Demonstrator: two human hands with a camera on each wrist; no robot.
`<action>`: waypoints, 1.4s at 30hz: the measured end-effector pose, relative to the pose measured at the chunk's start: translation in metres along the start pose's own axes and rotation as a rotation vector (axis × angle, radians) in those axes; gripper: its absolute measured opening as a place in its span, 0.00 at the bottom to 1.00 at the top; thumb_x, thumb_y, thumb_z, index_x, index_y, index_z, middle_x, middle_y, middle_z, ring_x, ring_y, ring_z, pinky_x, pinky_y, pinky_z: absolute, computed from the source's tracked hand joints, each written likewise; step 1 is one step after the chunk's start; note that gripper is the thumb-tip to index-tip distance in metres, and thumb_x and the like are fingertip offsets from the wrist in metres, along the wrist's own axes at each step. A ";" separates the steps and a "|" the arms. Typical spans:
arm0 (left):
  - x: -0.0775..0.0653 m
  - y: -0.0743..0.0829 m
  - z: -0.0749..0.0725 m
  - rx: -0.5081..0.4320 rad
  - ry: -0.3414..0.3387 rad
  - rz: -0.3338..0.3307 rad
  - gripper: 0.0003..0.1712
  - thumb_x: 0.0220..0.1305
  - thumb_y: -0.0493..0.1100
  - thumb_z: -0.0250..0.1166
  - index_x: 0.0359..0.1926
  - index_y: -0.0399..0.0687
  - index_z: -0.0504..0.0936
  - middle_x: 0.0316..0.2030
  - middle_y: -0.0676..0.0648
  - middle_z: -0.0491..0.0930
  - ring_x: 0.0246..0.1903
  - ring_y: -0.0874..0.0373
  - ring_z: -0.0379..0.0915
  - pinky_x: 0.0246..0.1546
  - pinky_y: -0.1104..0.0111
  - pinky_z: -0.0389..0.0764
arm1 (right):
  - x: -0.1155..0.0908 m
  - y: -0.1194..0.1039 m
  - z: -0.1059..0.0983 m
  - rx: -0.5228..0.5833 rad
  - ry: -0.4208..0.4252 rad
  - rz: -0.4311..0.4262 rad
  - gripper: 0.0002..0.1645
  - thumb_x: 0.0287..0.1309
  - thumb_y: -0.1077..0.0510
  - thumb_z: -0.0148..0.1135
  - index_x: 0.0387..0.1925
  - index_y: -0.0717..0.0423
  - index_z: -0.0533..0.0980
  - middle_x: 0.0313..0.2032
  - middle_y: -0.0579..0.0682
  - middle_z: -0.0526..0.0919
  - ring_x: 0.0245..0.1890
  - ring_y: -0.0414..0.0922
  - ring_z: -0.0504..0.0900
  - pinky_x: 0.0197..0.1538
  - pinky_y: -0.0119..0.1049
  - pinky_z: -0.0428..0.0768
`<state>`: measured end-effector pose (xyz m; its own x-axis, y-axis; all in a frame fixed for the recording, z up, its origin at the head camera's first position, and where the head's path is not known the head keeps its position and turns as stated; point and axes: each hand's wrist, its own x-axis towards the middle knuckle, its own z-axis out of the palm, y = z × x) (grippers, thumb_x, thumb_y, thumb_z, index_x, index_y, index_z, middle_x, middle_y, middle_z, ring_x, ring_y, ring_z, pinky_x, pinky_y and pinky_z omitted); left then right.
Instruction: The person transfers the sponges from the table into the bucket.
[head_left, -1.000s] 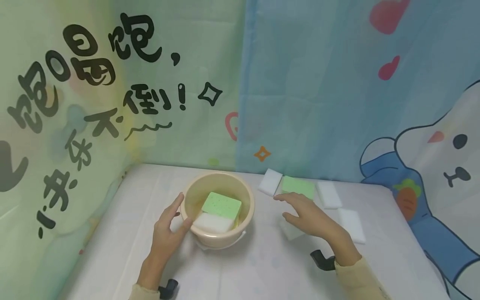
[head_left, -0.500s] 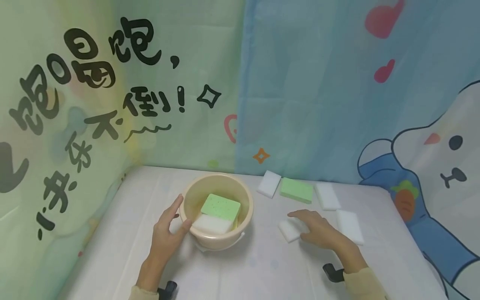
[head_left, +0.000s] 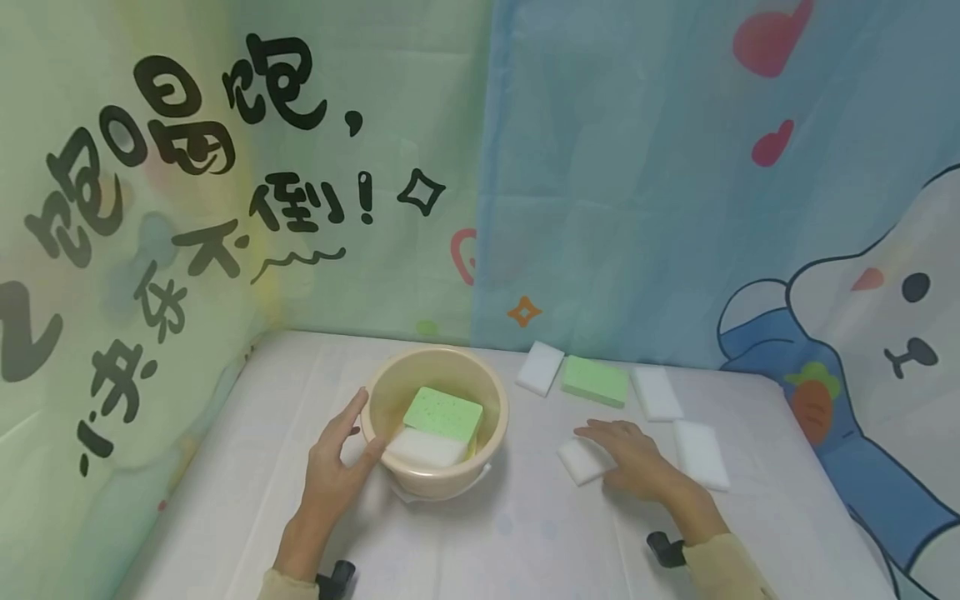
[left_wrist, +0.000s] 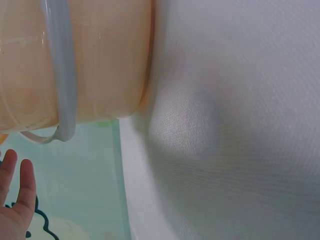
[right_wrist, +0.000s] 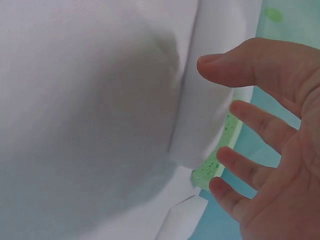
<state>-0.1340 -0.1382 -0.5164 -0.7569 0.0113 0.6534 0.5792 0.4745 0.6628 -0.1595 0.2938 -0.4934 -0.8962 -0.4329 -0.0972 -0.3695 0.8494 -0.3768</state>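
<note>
A cream bucket (head_left: pixel 438 482) stands on the table, holding a green sponge (head_left: pixel 444 412) and a white sponge (head_left: pixel 424 448). At its left side, my left hand (head_left: pixel 330 471) rests with the thumb and forefinger against the rim. In the left wrist view, other fingers (left_wrist: pixel 25 185) are straight beside the bucket's pale handle (left_wrist: pixel 62 70). My right hand (head_left: pixel 636 462) hovers over another white sponge (head_left: pixel 581 460) right of the bucket. Its thumb (right_wrist: pixel 225 70) and fingers are spread around this sponge, close above it, in the right wrist view.
Along the back lie a white sponge (head_left: pixel 540 368), a green sponge (head_left: pixel 595 381) and another white one (head_left: pixel 657 393). One more white sponge (head_left: pixel 701 455) lies right of my right hand. Printed curtains (head_left: pixel 637 208) hang behind the white-covered table (head_left: pixel 495 550).
My right hand has come down and toward me from near the back sponges to the near white sponge. My left hand stays at the bucket, which has not moved.
</note>
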 end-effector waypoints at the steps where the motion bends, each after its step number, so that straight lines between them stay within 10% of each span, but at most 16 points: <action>1: 0.000 0.000 0.000 -0.003 -0.001 -0.002 0.38 0.62 0.40 0.70 0.71 0.41 0.69 0.68 0.45 0.71 0.64 0.49 0.69 0.52 0.59 0.80 | 0.000 0.001 0.001 -0.003 0.000 0.002 0.42 0.43 0.73 0.69 0.65 0.60 0.71 0.64 0.65 0.71 0.63 0.71 0.64 0.61 0.72 0.64; 21: 0.002 -0.001 0.001 -0.021 0.005 0.014 0.37 0.63 0.42 0.69 0.72 0.42 0.69 0.68 0.46 0.70 0.64 0.49 0.69 0.53 0.67 0.79 | 0.003 0.005 0.000 -0.041 0.029 -0.002 0.36 0.47 0.72 0.69 0.62 0.61 0.74 0.59 0.63 0.76 0.60 0.67 0.69 0.59 0.69 0.69; 42: 0.000 -0.003 0.001 -0.018 0.010 0.014 0.37 0.63 0.42 0.69 0.72 0.42 0.69 0.68 0.46 0.71 0.64 0.50 0.69 0.52 0.64 0.80 | -0.002 -0.009 -0.014 -0.085 0.128 0.034 0.32 0.56 0.48 0.73 0.58 0.59 0.77 0.53 0.61 0.81 0.55 0.62 0.78 0.54 0.64 0.75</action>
<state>-0.1357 -0.1389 -0.5189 -0.7456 0.0088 0.6663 0.5951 0.4588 0.6599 -0.1578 0.2909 -0.4772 -0.9304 -0.3664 0.0114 -0.3532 0.8877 -0.2952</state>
